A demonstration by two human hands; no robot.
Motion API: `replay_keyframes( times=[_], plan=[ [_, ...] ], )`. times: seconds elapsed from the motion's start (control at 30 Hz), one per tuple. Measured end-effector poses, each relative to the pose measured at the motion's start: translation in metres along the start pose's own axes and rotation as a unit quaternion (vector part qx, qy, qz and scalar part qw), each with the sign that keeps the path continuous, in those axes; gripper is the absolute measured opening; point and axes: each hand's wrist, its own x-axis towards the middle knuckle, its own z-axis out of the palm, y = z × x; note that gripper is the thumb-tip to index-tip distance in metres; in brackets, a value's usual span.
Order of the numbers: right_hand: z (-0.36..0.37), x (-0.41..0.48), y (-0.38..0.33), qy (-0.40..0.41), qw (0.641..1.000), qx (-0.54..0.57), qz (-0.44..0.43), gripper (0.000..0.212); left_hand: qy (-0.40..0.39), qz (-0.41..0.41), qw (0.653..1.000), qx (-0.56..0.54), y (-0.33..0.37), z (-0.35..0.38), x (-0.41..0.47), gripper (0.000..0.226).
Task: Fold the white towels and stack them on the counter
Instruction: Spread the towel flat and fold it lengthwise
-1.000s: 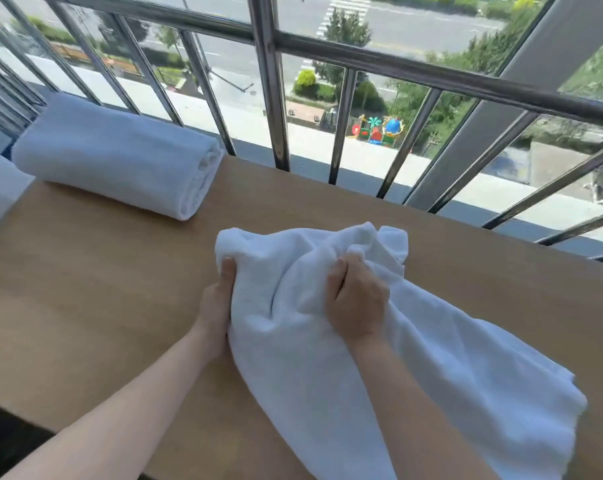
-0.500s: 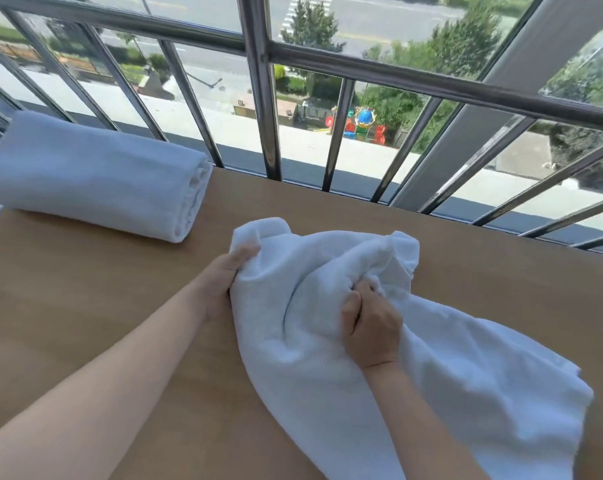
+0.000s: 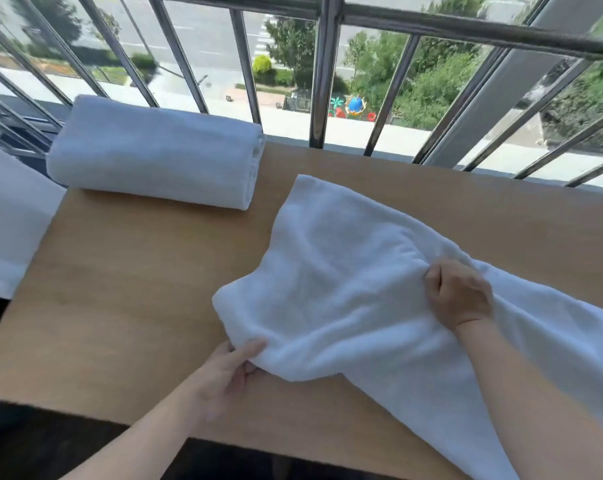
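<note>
A metal railing (image 3: pixel 320 81) fronts trees (image 3: pixel 431 84) and a colourful playground (image 3: pixel 355 105).

Upper-floor balcony or window ledge: wooden counter (image 3: pixel 137 271) is bounded at its far edge by a steel railing (image 3: pixel 322 81); street (image 3: pixel 206 39), trees (image 3: pixel 431 84) and playground (image 3: pixel 353 107) are seen below.

Your left hand (image 3: pixel 229 370) pinches the loose towel's (image 3: pixel 345 289) near corner, your right hand (image 3: pixel 461 296) bunches its middle, and a folded towel (image 3: pixel 151 157) sits by the railing (image 3: pixel 322 81).

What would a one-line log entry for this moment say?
left hand: pinches loose towel edge | right hand: grips its middle | folded towel: lies apart, counter far left
</note>
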Motion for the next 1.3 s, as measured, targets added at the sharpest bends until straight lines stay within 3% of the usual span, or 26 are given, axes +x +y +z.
replay_keyframes(
  times=[0.07, 0.17, 0.33, 0.53, 0.77, 1.03, 1.1, 1.2, 1.3],
  plan=[
    [-0.001, -0.001, -0.007, 0.020, 1.000, -0.003, 0.008, 0.053, 0.021, 0.023, 0.999, -0.044, 0.012, -0.012, 0.005, 0.063],
    [0.006, -0.009, -0.039, 0.058, 0.996, -0.010, 0.073, 0.050, 0.076, 0.040, 0.996, -0.013, 0.035, -0.019, 0.019, 0.061],
    [0.026, -0.042, -0.113, 0.008, 0.989, -0.004, 0.146, 0.063, 0.136, 0.093, 0.982, 0.093, 0.041, -0.014, 0.034, 0.021],
    [0.052, -0.059, -0.147, -0.069, 0.990, -0.006, 0.122, 0.071, 0.123, 0.094, 0.985, 0.077, 0.016, -0.025, 0.023, 0.026],
    [0.058, -0.044, -0.135, -0.070, 0.996, -0.034, 0.053, 0.074, 0.095, 0.074, 0.992, 0.025, -0.005, -0.030, 0.016, 0.023],
    [0.055, 0.014, -0.092, -0.082, 0.986, -0.069, -0.131, 0.072, 0.073, 0.043, 0.996, 0.034, -0.038, 0.013, 0.014, 0.053],
    [0.051, 0.025, -0.083, -0.095, 0.978, -0.082, -0.164, 0.071, 0.074, 0.036, 0.997, 0.010, -0.048, 0.033, 0.015, 0.051],
    [0.049, 0.019, -0.078, -0.102, 0.979, -0.087, -0.153, 0.070, 0.121, 0.044, 0.992, 0.007, -0.048, 0.045, 0.011, 0.040],
    [0.048, -0.011, -0.080, -0.102, 0.989, -0.065, -0.090, 0.069, 0.146, 0.050, 0.987, 0.038, -0.035, 0.037, 0.002, 0.038]
  ],
)
